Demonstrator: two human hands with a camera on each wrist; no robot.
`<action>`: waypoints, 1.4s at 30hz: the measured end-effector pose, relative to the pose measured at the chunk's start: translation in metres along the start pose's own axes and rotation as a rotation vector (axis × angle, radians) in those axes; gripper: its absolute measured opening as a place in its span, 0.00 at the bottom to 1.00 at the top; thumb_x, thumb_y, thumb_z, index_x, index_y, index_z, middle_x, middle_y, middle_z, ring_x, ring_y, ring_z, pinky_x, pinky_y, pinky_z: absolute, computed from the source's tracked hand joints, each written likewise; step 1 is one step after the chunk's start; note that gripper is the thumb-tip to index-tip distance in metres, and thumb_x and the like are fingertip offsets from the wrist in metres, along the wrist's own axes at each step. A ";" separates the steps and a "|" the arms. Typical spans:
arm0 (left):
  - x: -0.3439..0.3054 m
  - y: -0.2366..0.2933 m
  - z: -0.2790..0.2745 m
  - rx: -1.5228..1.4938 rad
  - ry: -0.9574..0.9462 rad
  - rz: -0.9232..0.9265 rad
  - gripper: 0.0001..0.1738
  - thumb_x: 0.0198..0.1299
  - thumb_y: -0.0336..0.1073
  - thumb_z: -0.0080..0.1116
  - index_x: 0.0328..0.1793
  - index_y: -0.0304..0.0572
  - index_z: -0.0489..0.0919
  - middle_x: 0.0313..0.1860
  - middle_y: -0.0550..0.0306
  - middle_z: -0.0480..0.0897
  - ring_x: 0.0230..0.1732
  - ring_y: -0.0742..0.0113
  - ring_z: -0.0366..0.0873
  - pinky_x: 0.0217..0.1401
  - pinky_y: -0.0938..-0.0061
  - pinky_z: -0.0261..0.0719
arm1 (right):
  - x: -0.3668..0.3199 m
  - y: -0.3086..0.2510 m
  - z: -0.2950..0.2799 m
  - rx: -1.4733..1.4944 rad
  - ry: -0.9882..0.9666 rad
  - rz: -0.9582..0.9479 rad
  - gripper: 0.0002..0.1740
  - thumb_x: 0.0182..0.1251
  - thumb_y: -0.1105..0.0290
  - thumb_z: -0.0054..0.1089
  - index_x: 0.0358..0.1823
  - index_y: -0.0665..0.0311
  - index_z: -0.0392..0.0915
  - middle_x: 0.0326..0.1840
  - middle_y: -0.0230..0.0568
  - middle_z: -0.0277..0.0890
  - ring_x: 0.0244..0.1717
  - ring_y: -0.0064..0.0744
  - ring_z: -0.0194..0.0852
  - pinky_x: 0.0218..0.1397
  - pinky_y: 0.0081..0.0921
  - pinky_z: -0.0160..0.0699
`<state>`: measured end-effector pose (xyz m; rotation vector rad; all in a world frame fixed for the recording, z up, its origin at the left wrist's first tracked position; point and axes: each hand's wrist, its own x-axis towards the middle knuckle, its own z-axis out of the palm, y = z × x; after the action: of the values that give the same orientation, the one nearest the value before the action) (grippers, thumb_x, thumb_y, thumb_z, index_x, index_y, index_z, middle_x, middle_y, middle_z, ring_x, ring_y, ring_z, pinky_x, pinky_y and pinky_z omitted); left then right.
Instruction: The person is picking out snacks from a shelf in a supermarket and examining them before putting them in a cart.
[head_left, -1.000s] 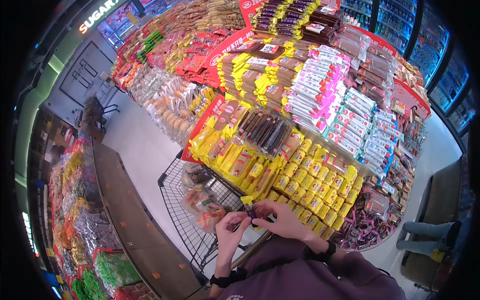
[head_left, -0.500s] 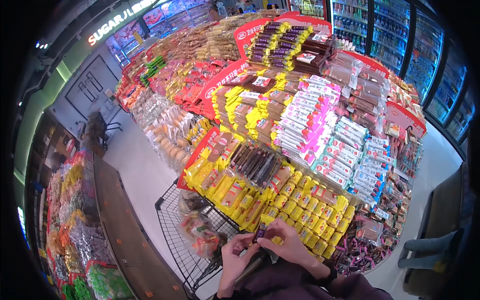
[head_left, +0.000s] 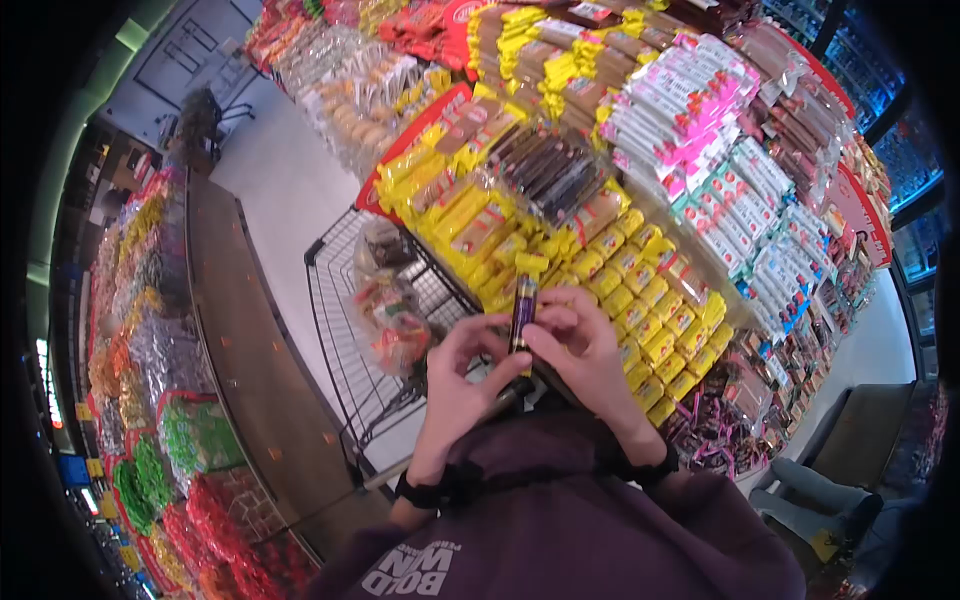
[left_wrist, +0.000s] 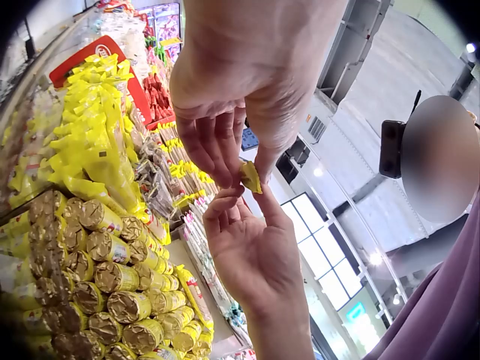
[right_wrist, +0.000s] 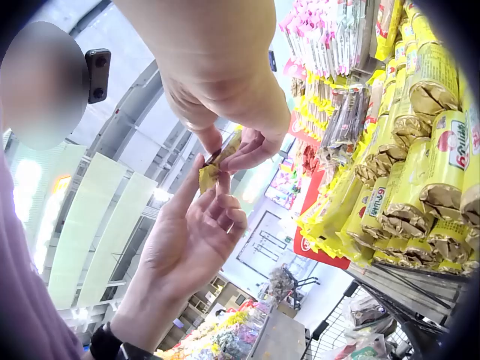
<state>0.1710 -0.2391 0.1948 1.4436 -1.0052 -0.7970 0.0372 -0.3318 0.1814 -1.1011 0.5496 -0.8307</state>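
A slim snack bar (head_left: pixel 523 315) in a purple wrapper with yellow ends stands nearly upright between both hands in the head view. My left hand (head_left: pixel 462 375) pinches its lower part between thumb and fingertips. From the other side, my right hand (head_left: pixel 585 350) holds it with the thumb laid along the wrapper. The left wrist view shows the bar's yellow end (left_wrist: pixel 250 177) where the fingertips of both hands meet. In the right wrist view the right hand (right_wrist: pixel 225 112) grips the bar from above, while the left hand (right_wrist: pixel 187 240) reaches it from below.
Ahead is a sloped display with small yellow round packs (head_left: pixel 650 340) and pink-white bars (head_left: pixel 680 100). A wire shopping cart (head_left: pixel 314 247) holding bagged goods (head_left: pixel 390 320) stands front left. Beyond the aisle, a dark counter (head_left: pixel 240 330) borders bagged sweets. Someone's legs (head_left: pixel 815 500) show at right.
The head view has tipped downward, so the hands sit higher in it. The bar has turned more upright and shows more of its purple wrapper. Both hands keep hold of it.
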 end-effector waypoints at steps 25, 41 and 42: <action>-0.003 -0.004 0.013 0.108 0.018 0.090 0.28 0.45 0.20 0.74 0.56 0.35 0.80 0.28 0.66 0.76 0.32 0.78 0.74 0.42 0.80 0.72 | -0.012 -0.007 -0.015 -0.051 -0.060 -0.018 0.24 0.66 0.81 0.62 0.61 0.69 0.67 0.52 0.43 0.79 0.53 0.28 0.79 0.55 0.26 0.79; 0.005 -0.008 0.025 -0.028 0.009 0.102 0.21 0.51 0.19 0.70 0.54 0.30 0.81 0.39 0.54 0.85 0.35 0.75 0.80 0.42 0.79 0.79 | -0.009 -0.003 -0.022 0.000 0.079 -0.114 0.26 0.59 0.78 0.72 0.55 0.67 0.67 0.38 0.35 0.79 0.39 0.22 0.79 0.47 0.22 0.77; 0.006 -0.008 0.025 -0.034 -0.002 0.107 0.22 0.51 0.19 0.70 0.54 0.30 0.81 0.38 0.55 0.85 0.35 0.75 0.80 0.42 0.79 0.79 | -0.009 -0.002 -0.023 -0.006 0.085 -0.116 0.26 0.59 0.78 0.72 0.55 0.67 0.68 0.38 0.34 0.79 0.39 0.22 0.79 0.47 0.22 0.77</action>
<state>0.1518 -0.2554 0.1839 1.3488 -1.0564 -0.7348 0.0143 -0.3379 0.1746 -1.1146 0.5630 -0.9807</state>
